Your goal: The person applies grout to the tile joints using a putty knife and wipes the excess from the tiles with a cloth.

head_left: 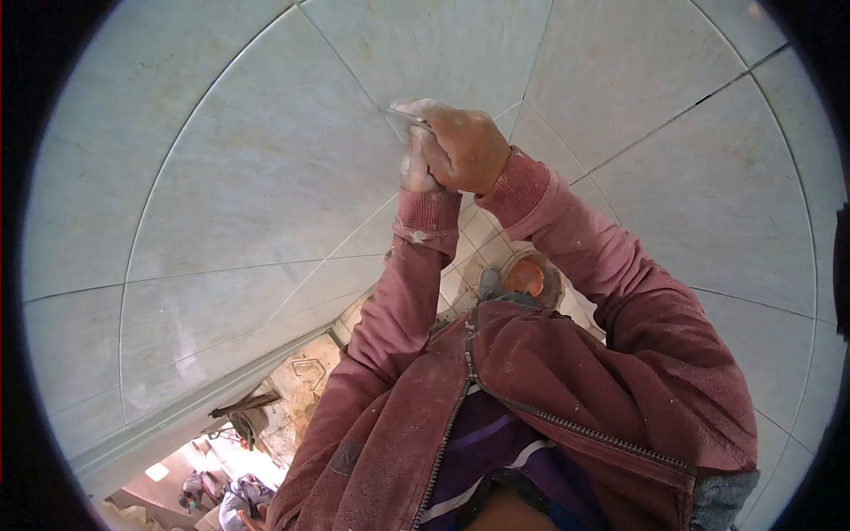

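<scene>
In the head view both my hands are raised close together against the pale tiled wall [266,177], near a joint line between tiles. My right hand [474,149] is closed, with a thin, flat, greyish edge [409,117] sticking out past its fingers towards the wall. What kind of thing this is does not show clearly. Just beneath and touching it is my left hand [417,166], its fingers curled and whitened with paste or powder. Whatever the left fingers hold, if anything, is hidden.
Below me, a round bucket [549,281] with an orange-brown inside stands on the tiled floor [478,232]. A pale ledge [190,411] runs along the lower left. Beyond it lie dark scraps [248,407] and a pile of cloth-like items [243,500]. Tiled wall also rises on the right.
</scene>
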A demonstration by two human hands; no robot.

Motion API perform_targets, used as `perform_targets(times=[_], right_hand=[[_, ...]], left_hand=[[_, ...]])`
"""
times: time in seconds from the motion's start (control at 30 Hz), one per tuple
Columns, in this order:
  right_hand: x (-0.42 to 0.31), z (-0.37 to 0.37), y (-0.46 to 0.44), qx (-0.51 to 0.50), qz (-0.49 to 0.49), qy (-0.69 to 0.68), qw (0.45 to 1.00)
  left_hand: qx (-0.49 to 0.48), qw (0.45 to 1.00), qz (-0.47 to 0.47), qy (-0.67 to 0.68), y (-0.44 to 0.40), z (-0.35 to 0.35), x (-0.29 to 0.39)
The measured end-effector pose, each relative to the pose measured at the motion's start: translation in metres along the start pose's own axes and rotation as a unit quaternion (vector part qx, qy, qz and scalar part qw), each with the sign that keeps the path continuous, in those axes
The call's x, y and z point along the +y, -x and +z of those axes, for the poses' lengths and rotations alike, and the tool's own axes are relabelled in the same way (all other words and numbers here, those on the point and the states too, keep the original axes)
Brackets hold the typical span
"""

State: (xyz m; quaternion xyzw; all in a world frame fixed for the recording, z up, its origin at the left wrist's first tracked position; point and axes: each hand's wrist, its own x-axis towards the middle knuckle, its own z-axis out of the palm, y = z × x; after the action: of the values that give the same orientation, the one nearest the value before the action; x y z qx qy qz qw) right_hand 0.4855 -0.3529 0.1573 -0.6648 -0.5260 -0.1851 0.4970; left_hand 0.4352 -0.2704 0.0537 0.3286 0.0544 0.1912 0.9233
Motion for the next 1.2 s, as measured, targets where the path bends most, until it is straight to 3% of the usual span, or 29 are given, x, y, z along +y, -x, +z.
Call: perform_targets(times=[0.03,0.07,0.1,0.13,0.2,0.23,0.3,0.33,0.4,0.47,0.53,0.67,0.7,0.73,0.77,0.8,0.83,0.87,0.9,0.93,0.97,1.0,1.03,1.07,1.1,1.13,1.17,1.2], right_hand=[[-0.001,0.003,-0.001,0.019,-0.027,0.004,0.999],[-0.002,0.006,0.002,0.019,-0.022,0.002,1.0],[-0.004,0.009,0.007,-0.007,0.0,0.013,1.0],[-0.006,0.011,0.013,-0.035,0.023,0.023,0.999],[0.001,0.018,0.036,-0.088,0.055,0.052,0.993],[0.006,0.024,0.048,-0.136,0.082,0.081,0.984],[0.028,0.043,0.077,-0.147,0.136,0.065,0.978],[0.035,0.047,0.083,-0.16,0.191,0.047,0.967],[0.033,0.035,0.084,-0.105,0.248,-0.016,0.963],[0.019,0.031,0.103,-0.062,0.317,-0.088,0.942],[0.008,0.033,0.108,0.06,0.418,-0.179,0.889],[-0.008,0.023,0.079,0.084,0.32,-0.158,0.93],[-0.01,0.017,0.065,0.052,0.255,-0.112,0.959],[-0.01,0.011,0.051,0.017,0.188,-0.066,0.98],[-0.008,0.002,0.037,0.008,0.185,-0.068,0.98],[-0.005,-0.004,0.022,-0.005,0.124,-0.042,0.991],[-0.005,-0.008,0.01,-0.02,0.061,-0.018,0.998],[-0.009,-0.011,0.001,-0.034,0.056,-0.024,0.998],[-0.013,-0.014,-0.007,-0.047,0.045,0.043,0.997],[-0.012,-0.013,-0.011,-0.056,0.031,0.112,0.992],[-0.007,-0.009,-0.01,-0.067,0.024,0.11,0.991],[-0.001,-0.006,-0.009,-0.03,-0.027,0.125,0.991],[0.002,-0.004,-0.009,0.01,-0.077,0.139,0.987],[0.004,-0.003,-0.009,0.003,-0.081,0.139,0.987],[0.005,-0.002,-0.006,-0.025,-0.076,0.118,0.99],[0.004,-0.002,-0.003,-0.051,-0.068,0.097,0.992],[0.008,0.001,0.003,-0.056,-0.064,0.098,0.992],[0.015,0.005,0.009,-0.071,-0.069,0.094,0.991]], left_hand=[[0.003,1.0,-0.002,0.001,-0.001,-0.008,-0.001],[-0.009,0.909,0.074,-0.409,-0.001,-0.018,-0.003],[-0.024,0.653,0.135,-0.745,0.002,-0.027,-0.007],[-0.025,0.654,0.126,-0.746,0.01,-0.037,-0.013],[-0.121,0.884,0.106,-0.44,0.024,-0.051,-0.028],[-0.124,0.882,0.107,-0.441,0.034,-0.055,-0.037],[0.027,0.928,0.044,-0.37,0.063,-0.054,-0.056],[0.018,0.926,0.045,-0.374,0.073,-0.045,-0.047],[0.116,0.978,-0.097,-0.145,0.081,-0.014,-0.023],[0.112,0.958,-0.153,-0.217,0.086,-0.015,0.005],[0.1,0.932,-0.198,-0.288,0.085,-0.009,0.018],[0.13,0.93,-0.149,-0.308,0.082,-0.002,0.02],[0.055,0.816,0.048,-0.573,0.071,-0.008,0.018],[-0.023,0.597,0.236,-0.766,0.058,-0.013,0.015],[0.024,0.785,0.162,-0.598,0.039,-0.009,0.008],[0.07,0.917,0.082,-0.385,0.023,-0.003,0.002],[0.082,0.918,0.086,-0.38,0.017,0.011,0.003],[0.092,0.975,0.033,-0.2,0.013,0.031,0.009],[0.095,0.995,-0.016,-0.011,0.009,0.04,0.01],[0.102,0.995,-0.008,-0.001,0.001,0.034,0.002],[0.085,0.945,0.101,-0.298,-0.007,0.026,-0.006],[0.062,0.799,0.194,-0.565,-0.011,0.017,-0.012],[0.069,0.803,0.195,-0.559,-0.011,0.016,-0.013],[0.042,0.902,0.158,-0.399,-0.011,0.015,-0.013],[0.011,0.968,0.114,-0.224,-0.01,0.014,-0.014],[-0.02,0.997,0.064,-0.042,-0.007,0.012,-0.017],[-0.049,0.988,0.013,0.142,-0.004,0.012,-0.02],[-0.077,0.943,-0.035,0.321,-0.001,0.012,-0.022]])
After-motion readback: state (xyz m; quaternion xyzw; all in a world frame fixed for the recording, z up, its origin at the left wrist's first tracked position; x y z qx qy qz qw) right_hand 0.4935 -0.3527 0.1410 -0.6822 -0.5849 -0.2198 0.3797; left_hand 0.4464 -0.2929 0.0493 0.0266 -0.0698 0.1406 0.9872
